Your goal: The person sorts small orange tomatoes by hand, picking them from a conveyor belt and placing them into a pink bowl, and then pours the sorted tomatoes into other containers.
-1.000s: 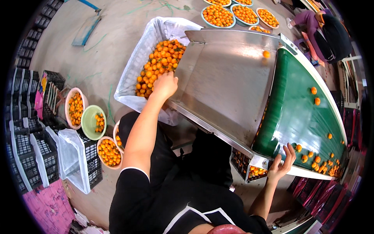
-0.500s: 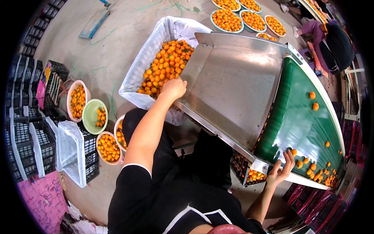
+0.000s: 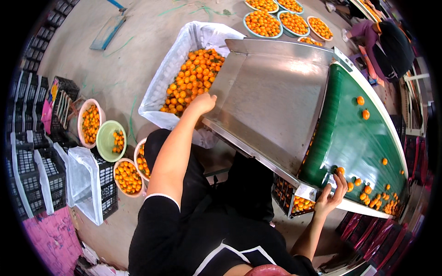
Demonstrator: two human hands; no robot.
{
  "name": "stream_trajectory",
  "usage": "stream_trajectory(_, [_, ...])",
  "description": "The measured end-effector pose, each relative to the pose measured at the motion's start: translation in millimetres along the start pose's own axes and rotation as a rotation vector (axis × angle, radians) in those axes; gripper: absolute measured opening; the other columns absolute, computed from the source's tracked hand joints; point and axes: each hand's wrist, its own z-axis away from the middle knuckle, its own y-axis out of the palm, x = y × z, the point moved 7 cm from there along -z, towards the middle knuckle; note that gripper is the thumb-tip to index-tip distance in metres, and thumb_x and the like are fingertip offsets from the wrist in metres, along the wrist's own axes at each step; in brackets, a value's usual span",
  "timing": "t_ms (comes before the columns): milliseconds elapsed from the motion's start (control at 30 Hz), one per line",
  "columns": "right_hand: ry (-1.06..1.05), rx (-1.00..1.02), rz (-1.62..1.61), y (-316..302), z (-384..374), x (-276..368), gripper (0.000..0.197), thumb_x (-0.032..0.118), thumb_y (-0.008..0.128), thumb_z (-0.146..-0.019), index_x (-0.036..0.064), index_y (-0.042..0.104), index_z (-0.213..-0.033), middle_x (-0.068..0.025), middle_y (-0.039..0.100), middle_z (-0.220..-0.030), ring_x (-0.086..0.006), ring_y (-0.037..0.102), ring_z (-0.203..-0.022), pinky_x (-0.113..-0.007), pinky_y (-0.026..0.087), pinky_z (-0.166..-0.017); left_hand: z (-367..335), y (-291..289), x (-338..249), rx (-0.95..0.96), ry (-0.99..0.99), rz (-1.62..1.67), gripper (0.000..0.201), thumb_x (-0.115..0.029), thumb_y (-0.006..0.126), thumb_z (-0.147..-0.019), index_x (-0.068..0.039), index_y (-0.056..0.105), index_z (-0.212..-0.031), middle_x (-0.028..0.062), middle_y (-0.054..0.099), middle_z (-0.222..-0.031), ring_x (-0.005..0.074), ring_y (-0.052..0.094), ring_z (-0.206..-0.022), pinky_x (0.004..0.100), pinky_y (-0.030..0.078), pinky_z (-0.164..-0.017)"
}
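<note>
My left hand is closed in a fist at the left lip of a shallow metal tray. What its fingers hold, if anything, is hidden. Just beyond it, a crate lined with white plastic holds a heap of small orange tomatoes. My right hand rests by the near edge of a green conveyor belt, its fingers bent and apart. One tomato lies right by its fingertips. More loose tomatoes gather on the belt's near right part, and two others lie farther up.
Tubs of tomatoes stand at the far side, and more tubs sit at my left. Black crates are stacked along the left, one with a white liner. A crate of tomatoes stands beneath the belt. Another person crouches at far right.
The tomatoes on the belt have shifted toward the metal tray. The whole view has moved slightly. Both my hands keep about the same places and poses.
</note>
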Motion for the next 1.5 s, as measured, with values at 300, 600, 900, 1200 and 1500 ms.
stream_trajectory(300, [-0.038, -0.024, -0.021, 2, -12, 6, 0.03, 0.002, 0.059, -0.072, 0.0, 0.063, -0.102, -0.0186, 0.062, -0.117, -0.0374, 0.056, -0.109, -0.045, 0.042, -0.098, -50, 20, 62, -0.051, 0.04, 0.33, 0.055, -0.037, 0.043, -0.098, 0.01, 0.055, -0.124, 0.0284, 0.057, -0.129, 0.0366, 0.052, -0.125, 0.0408, 0.04, -0.102])
stream_trajectory(600, [-0.008, -0.094, -0.028, -12, -10, 3, 0.027, 0.006, 0.065, -0.069, 0.0025, 0.066, -0.096, -0.0144, 0.065, -0.109, -0.0354, 0.06, -0.105, -0.043, 0.048, -0.092, -52, 2, 49, -0.191, 0.067, 0.195, 0.046, -0.034, 0.048, -0.097, 0.008, 0.059, -0.113, 0.0267, 0.065, -0.109, 0.0367, 0.061, -0.105, 0.0417, 0.045, -0.091])
stream_trajectory(900, [-0.077, -0.159, -0.065, -18, -4, 2, 0.016, 0.006, 0.065, -0.07, 0.0043, 0.064, -0.086, -0.011, 0.067, -0.1, -0.0319, 0.062, -0.098, -0.041, 0.049, -0.085, 26, -16, -34, -0.492, 0.499, 0.01, 0.026, -0.028, 0.049, -0.096, -0.003, 0.057, -0.094, 0.0243, 0.066, -0.083, 0.0446, 0.063, -0.082, 0.0509, 0.047, -0.074])
stream_trajectory(1200, [-0.179, 0.176, -0.176, -16, -41, 55, 0.036, 0.004, 0.067, -0.076, 0.0046, 0.063, -0.112, -0.0134, 0.06, -0.118, -0.0327, 0.054, -0.11, -0.042, 0.044, -0.094, 108, -25, -92, -0.747, 0.715, 0.002, 0.03, -0.01, 0.057, -0.09, 0.001, 0.057, -0.117, 0.0226, 0.057, -0.115, 0.04, 0.052, -0.11, 0.0449, 0.042, -0.094])
stream_trajectory(1500, [-0.449, 0.446, -0.173, 23, -84, 78, 0.008, 0.009, 0.069, -0.078, 0.0017, 0.064, -0.077, -0.0108, 0.067, -0.103, -0.0303, 0.062, -0.099, -0.041, 0.048, -0.09, 130, 20, -119, -0.204, 0.642, 0.157, 0.025, -0.01, 0.055, -0.09, -0.001, 0.061, -0.112, 0.0205, 0.062, -0.108, 0.0374, 0.061, -0.1, 0.0416, 0.048, -0.087])
